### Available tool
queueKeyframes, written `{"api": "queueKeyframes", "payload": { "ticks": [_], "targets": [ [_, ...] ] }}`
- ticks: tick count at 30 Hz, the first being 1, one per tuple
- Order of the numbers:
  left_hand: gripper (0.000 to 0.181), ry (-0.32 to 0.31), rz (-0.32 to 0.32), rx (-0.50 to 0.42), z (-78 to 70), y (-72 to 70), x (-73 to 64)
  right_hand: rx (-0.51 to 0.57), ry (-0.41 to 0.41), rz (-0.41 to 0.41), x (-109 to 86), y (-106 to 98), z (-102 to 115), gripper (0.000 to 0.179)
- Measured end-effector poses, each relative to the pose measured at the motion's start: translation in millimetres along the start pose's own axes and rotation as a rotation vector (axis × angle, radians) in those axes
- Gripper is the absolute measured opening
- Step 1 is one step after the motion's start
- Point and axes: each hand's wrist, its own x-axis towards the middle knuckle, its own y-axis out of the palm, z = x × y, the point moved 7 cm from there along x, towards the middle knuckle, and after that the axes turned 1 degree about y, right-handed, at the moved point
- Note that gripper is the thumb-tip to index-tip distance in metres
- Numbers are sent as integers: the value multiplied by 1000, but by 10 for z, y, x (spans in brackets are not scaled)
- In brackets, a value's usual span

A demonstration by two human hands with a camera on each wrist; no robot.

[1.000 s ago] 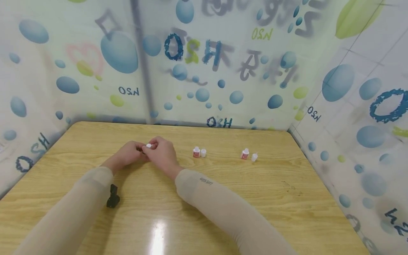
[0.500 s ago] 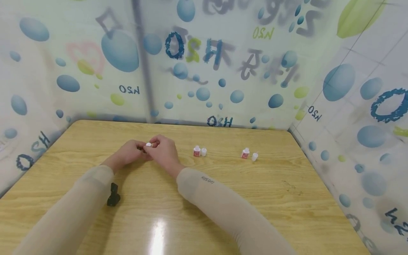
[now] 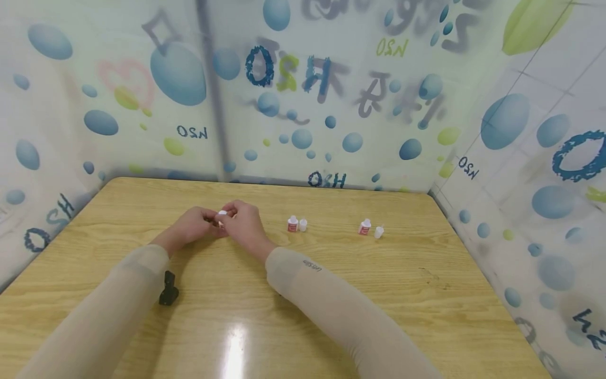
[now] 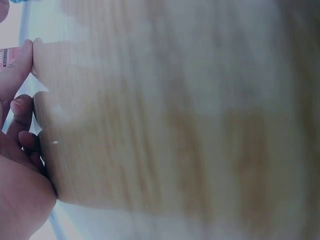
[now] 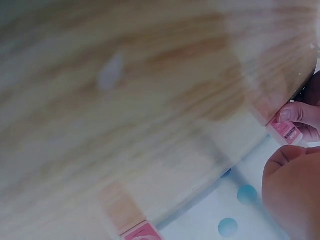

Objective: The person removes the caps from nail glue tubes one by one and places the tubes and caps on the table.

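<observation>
A small white bottle (image 3: 222, 215) with a pinkish-red label stands between both hands at the left rear of the table. My left hand (image 3: 193, 225) grips its lower part; in the right wrist view that thumb presses against the pink label (image 5: 285, 131). From the right, my right hand (image 3: 245, 223) pinches at the bottle's white top, its fingers covering much of it. At the left wrist view's edge, a corner of the label (image 4: 7, 57) shows beside the left hand (image 4: 17, 190).
To the right stands a similar bottle (image 3: 292, 225) with a white cap (image 3: 303, 225) beside it. Farther right are another bottle (image 3: 364, 227) and cap (image 3: 379, 231). A small black object (image 3: 168, 289) lies near the left forearm. Patterned sheeting (image 3: 303, 105) rises behind the wooden table (image 3: 426, 316).
Both hands stay at nearly the same spot. The right fingers have shifted slightly on the bottle's top, and more of the bottle's label shows between the hands.
</observation>
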Motion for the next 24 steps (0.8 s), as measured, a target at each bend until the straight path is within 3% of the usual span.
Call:
{"api": "queueKeyframes", "payload": {
  "ticks": [9, 24],
  "targets": [
    [29, 10, 9, -1, 43, 10, 24, 0, -44, 17, 5, 16, 28, 15],
    [32, 15, 10, -3, 37, 19, 36, 40, -12, -52, -44, -48, -6, 19]
  ]
}}
